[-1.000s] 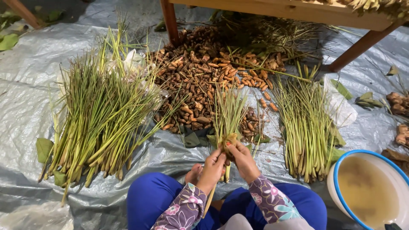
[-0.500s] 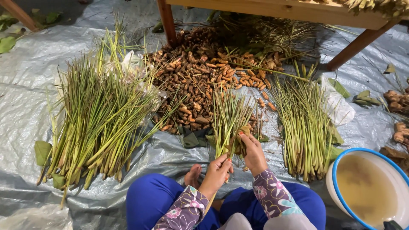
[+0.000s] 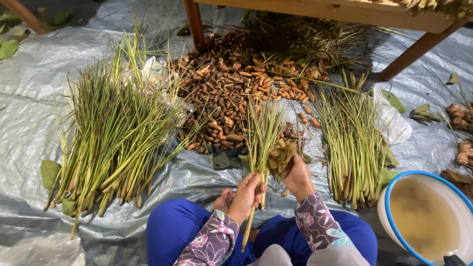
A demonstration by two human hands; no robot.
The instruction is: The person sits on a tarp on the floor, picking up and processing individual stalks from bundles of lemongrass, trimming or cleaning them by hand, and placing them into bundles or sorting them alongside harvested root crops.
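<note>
From the head view, your left hand [image 3: 245,195] has its grip closed around the lemongrass bundle [image 3: 262,135], stalks fanning upward. Your right hand [image 3: 296,176] clutches a brownish wad [image 3: 280,155] against it. Piles flank both sides; bare tarp [image 3: 29,143] lies far left.

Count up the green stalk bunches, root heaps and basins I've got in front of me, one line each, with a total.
Green stalk bunches: 3, the big pile, the pile by the basin, and the small bunch in the left hand
Brown root heaps: 1
Basins: 1
Total: 5
</note>
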